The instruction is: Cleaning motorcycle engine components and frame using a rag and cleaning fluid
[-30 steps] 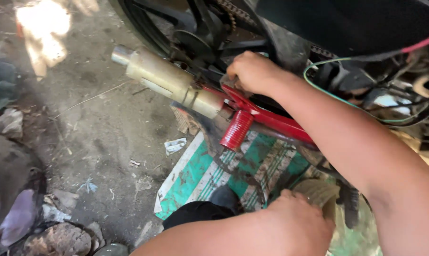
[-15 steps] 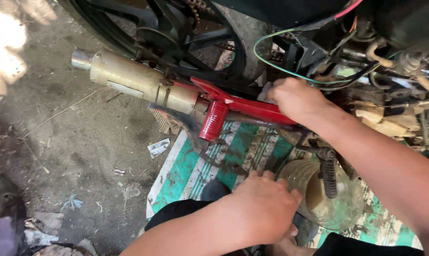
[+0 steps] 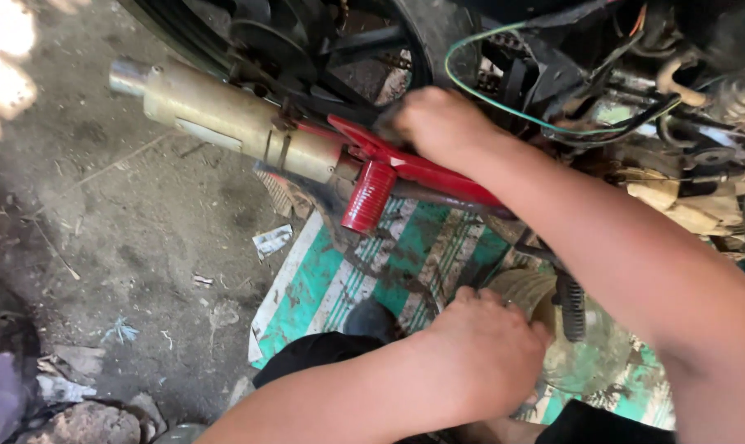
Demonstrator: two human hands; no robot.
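Note:
My right hand (image 3: 442,123) reaches up under a motorcycle and closes over the red metal bracket (image 3: 446,177), where a ribbed red footpeg (image 3: 368,196) hangs down. It is blurred, and something dark shows under its fingers. My left hand (image 3: 487,349) is lower, knuckles up. Its fingers curl over the rim of a round, dirty pale metal part (image 3: 590,362) lying on the mat. A black ribbed rubber piece (image 3: 571,306) stands just right of that hand.
A beige exhaust pipe (image 3: 224,115) runs left from the bracket, below the rear wheel (image 3: 249,41). Green and black wires (image 3: 512,111) and engine parts crowd the upper right. A grimy green-and-white mat (image 3: 339,271) lies on dirt ground with stones (image 3: 84,419) and paper scraps.
The view has swung right, so the exhaust and bracket sit further left. My right hand stays on the red bracket. My left hand has edged up onto the round part's rim.

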